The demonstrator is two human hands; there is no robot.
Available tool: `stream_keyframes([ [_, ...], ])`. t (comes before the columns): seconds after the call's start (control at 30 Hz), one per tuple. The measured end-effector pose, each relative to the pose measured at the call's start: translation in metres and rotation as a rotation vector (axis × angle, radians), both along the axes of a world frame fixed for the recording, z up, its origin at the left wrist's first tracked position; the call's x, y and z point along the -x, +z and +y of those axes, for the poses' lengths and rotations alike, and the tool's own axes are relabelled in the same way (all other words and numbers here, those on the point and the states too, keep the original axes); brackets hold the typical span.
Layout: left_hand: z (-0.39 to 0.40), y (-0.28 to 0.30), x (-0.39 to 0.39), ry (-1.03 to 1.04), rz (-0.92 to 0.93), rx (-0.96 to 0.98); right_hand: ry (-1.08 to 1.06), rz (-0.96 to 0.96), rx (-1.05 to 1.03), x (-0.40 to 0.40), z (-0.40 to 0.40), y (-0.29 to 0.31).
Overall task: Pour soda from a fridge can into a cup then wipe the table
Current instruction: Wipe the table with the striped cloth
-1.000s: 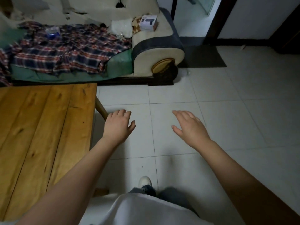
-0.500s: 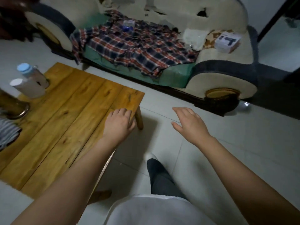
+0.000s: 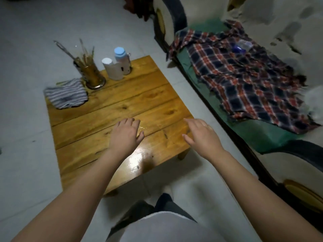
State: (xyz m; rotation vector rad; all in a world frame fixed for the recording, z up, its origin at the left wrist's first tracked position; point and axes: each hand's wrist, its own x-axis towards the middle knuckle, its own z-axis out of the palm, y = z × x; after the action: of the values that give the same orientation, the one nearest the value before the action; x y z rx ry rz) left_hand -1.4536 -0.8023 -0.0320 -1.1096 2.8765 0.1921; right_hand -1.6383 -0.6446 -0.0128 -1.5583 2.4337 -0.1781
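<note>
Hunting for the can: none in view, fridge neither. White cup (image 3: 111,69) stands at the far edge of the wooden surface (image 3: 122,100), striped cloth (image 3: 66,93) on its corner. Left hand (image 3: 125,135) and right hand (image 3: 201,135) hover spread, empty. Best fetch the can first, leaving the cloth untouched.

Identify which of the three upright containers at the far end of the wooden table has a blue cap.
The bottle at the far edge has the blue cap. The white cup beside it is capless, and the brass holder holds sticks.
</note>
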Motion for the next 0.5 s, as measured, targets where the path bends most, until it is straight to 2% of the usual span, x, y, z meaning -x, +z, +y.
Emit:
stream_keyframes([
  [0.5, -0.05, -0.014, -0.104, 0.506, -0.013, -0.069, 0.474, -0.045, -0.013, -0.049, -0.15, -0.023],
])
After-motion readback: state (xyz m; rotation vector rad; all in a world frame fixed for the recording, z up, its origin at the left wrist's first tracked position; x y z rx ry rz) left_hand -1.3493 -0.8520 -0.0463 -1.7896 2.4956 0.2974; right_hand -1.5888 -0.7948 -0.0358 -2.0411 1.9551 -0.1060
